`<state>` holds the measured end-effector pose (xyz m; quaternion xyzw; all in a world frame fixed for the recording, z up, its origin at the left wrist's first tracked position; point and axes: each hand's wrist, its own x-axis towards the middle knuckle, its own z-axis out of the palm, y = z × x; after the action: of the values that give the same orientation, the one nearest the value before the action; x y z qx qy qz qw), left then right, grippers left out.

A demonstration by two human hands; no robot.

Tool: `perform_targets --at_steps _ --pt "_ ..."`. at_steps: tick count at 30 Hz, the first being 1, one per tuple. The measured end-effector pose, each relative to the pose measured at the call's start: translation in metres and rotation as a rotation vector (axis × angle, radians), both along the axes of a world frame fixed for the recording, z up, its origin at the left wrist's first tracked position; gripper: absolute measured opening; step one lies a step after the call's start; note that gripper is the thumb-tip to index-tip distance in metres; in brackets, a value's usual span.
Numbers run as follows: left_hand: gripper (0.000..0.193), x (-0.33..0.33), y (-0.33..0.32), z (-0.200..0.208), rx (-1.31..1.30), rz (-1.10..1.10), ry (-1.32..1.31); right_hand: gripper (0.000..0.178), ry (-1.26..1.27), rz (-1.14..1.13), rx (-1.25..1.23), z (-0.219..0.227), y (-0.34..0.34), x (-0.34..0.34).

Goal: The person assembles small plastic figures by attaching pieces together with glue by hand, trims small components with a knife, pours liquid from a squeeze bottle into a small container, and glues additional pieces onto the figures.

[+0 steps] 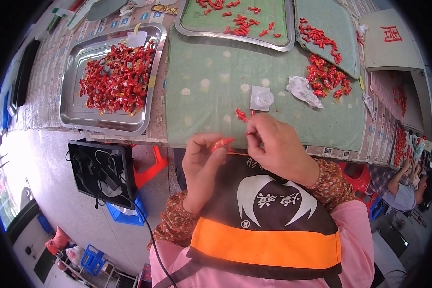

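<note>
My left hand (201,168) is closed in a pinch around a small shiny red plastic figure (223,143) above the near table edge. To its right, my right hand (279,150) is also closed, thumb against forefinger, on a tiny dark red piece (249,134) mostly hidden by the fingers. Just beyond the fingertips, a few loose red pieces (241,114) lie on the green cloth (206,108). A small whitish pot on a square base (261,99) stands behind them.
A metal tray (71,103) heaped with red figures stands left. Far off is a green-lined tray (235,41) with scattered red pieces. A green board (338,29) with more pieces, a pile of red figures (325,77) and a crumpled white cloth (304,91) lie right.
</note>
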<state>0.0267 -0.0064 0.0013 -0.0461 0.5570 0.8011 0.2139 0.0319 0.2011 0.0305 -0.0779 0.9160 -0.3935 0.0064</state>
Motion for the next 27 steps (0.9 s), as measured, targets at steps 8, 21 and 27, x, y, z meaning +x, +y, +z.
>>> perform_targets --at_steps 8,21,27 --pt "0.031 -0.003 0.005 0.001 0.058 -0.095 -0.051 0.008 -0.596 -0.332 -0.851 0.02 0.037 0.001" --pt "0.03 -0.007 0.015 0.003 0.078 -0.168 -0.068 0.008 -0.133 -0.409 -0.63 -0.007 0.043 0.01" --pt "0.029 -0.009 0.02 0.005 0.098 -0.163 -0.079 0.025 0.462 -0.26 -0.132 -0.02 0.04 -0.004"
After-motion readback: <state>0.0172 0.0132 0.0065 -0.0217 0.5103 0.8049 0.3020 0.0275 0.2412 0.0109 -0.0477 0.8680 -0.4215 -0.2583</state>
